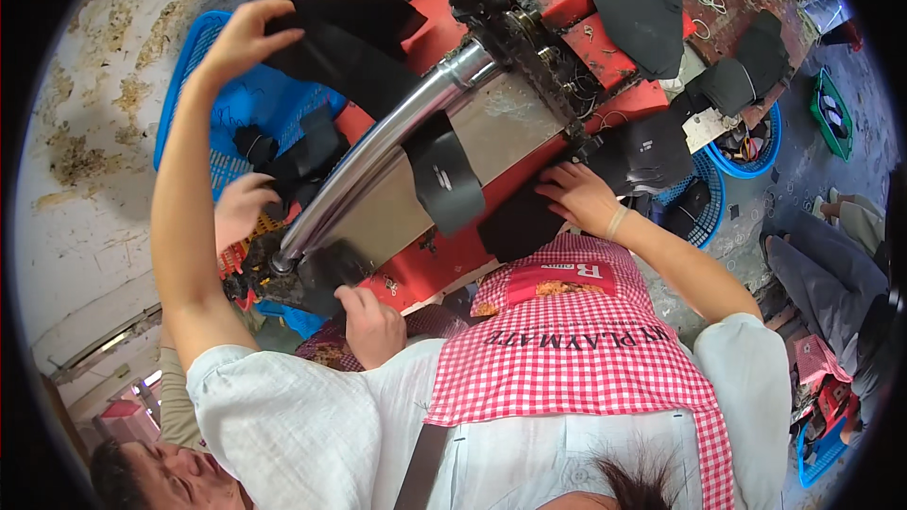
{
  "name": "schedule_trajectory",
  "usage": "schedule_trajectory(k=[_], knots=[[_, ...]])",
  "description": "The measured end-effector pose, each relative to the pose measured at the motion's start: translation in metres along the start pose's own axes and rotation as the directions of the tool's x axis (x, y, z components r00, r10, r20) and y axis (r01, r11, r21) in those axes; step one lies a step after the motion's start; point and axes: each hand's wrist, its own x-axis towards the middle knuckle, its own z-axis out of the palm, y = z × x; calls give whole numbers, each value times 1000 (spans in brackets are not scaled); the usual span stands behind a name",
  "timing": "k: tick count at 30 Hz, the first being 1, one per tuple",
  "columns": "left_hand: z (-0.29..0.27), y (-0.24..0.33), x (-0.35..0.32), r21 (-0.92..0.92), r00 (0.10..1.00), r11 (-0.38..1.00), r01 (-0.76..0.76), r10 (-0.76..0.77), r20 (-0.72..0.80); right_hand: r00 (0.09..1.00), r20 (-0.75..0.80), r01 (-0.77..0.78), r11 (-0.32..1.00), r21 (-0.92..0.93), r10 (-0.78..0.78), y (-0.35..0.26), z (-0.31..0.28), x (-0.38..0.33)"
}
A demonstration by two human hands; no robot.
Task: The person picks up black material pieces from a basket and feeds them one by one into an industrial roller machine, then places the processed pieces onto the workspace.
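Note:
My left hand [250, 33] reaches to the far left, its fingers and thumb curled on the edge of a long black fabric piece [354, 52]. That piece lies partly over a blue basket and the red worktable. At the near edge of the table, my right hand [581, 196] grips another black fabric piece [522, 219], which hangs toward my apron. Between my hands, a black panel with pale marks [442, 173] lies across the beige machine plate [515, 123]. A shiny curved metal arm [378, 146] spans the machine, partly hiding what lies behind it.
A co-worker's hands, one blurred [243, 210] and one below it [373, 323], are at the machine's left end. Stacked black panels [647, 153] sit right of my right hand. A blue basket [194, 47] stands left; another blue basket [715, 196] stands right, on the floor.

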Motion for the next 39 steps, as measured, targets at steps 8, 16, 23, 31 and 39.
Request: schedule_trajectory(k=[8, 16, 23, 31, 39], knots=[[-79, -45, -5, 445, 973, 887, 122, -18, -232, 977, 186, 136, 980, -144, -108, 20, 14, 2], [-52, -58, -19, 526, 930, 843, 110, 99, -353, 953, -49, 303, 946, 114, -299, 11, -1, 8], [101, 36, -25, 66, 990, 997, -37, 28, 138, 937, -170, -146, 785, 602, 304, -81, -59, 49], [121, 47, -25, -206, 892, 920, 335, -239, 383, 889, -263, -60, 664, 745, 375, -96, -15, 70], [51, 5, -27, -121, 990, 992, 28, -45, -137, 972, 82, -234, 948, 213, 222, -9, -6, -44]])
